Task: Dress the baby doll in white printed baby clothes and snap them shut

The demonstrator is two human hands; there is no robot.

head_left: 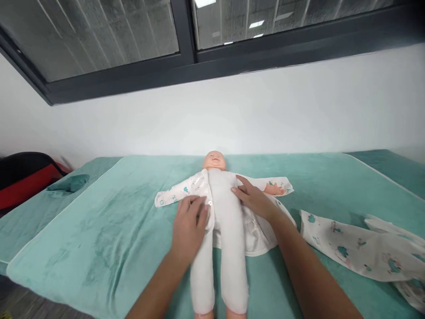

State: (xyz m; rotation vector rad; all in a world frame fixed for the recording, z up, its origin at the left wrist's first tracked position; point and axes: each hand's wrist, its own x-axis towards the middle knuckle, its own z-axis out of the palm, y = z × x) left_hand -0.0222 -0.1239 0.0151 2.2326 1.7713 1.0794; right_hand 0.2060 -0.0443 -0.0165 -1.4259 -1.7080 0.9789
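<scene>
A baby doll [227,208] with a white cloth body lies on its back, its head toward the wall. Both its arms are in the sleeves of a white baby shirt [260,230] with a small green print. The shirt hangs unfastened, and its right-hand side is spread out on the bed. My left hand [190,223] has its fingers bent and closed on the left front edge of the shirt, near a snap [210,203]. My right hand [254,197] rests at the doll's right-hand side, thumb and forefinger apart on its chest.
A second printed white garment [361,248] lies crumpled on the right. Green plush cloth [83,221] covers the bed. A red and black item [29,181] stands at far left, near a small dark green piece [68,184]. Behind are a white wall and a dark-framed window [189,66].
</scene>
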